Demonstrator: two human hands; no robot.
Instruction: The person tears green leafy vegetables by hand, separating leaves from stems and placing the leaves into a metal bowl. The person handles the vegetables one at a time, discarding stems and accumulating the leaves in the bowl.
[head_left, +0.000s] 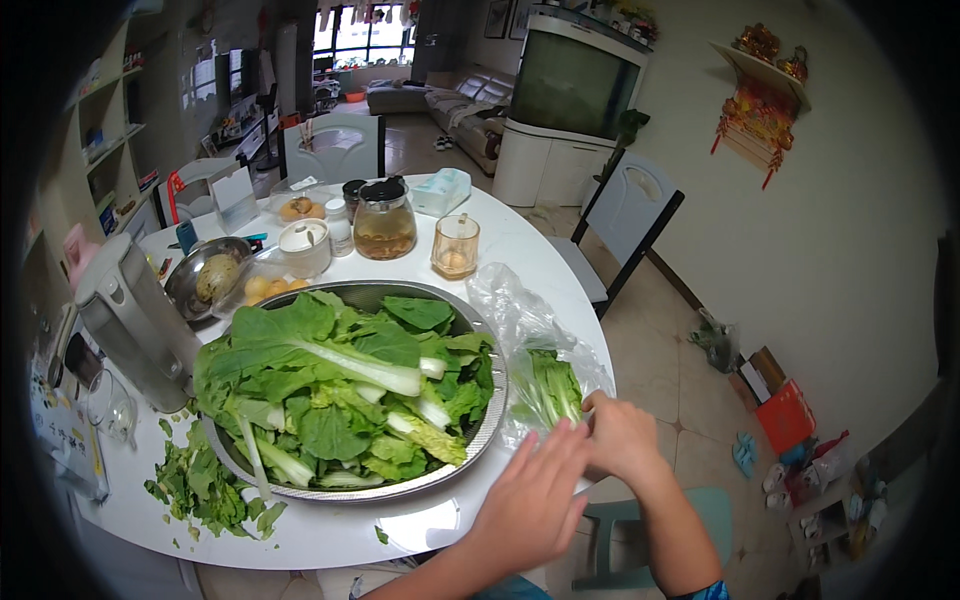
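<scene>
A small bunch of leafy greens (553, 382) lies on a crumpled clear plastic bag (517, 307) at the table's right edge. My right hand (626, 433) is curled at the near end of this bunch. Its fingertips are hidden, so a grip on the stems cannot be confirmed. Just left of it, my left hand (534, 487) is stretched out with its fingers extended, back upward, and nothing visible in it. Its fingertips overlap the stem ends in view. Beside both hands, a large metal mesh basket (491, 420) is heaped with green leaves with white stalks (337, 375).
Torn leaf scraps (214, 480) lie at the table's near left, by an electric kettle (135, 322). Behind the basket stand a glass teapot (384, 221), an amber glass mug (455, 247) and a lidded white pot (305, 247). A green stool (705, 517) is below my right arm.
</scene>
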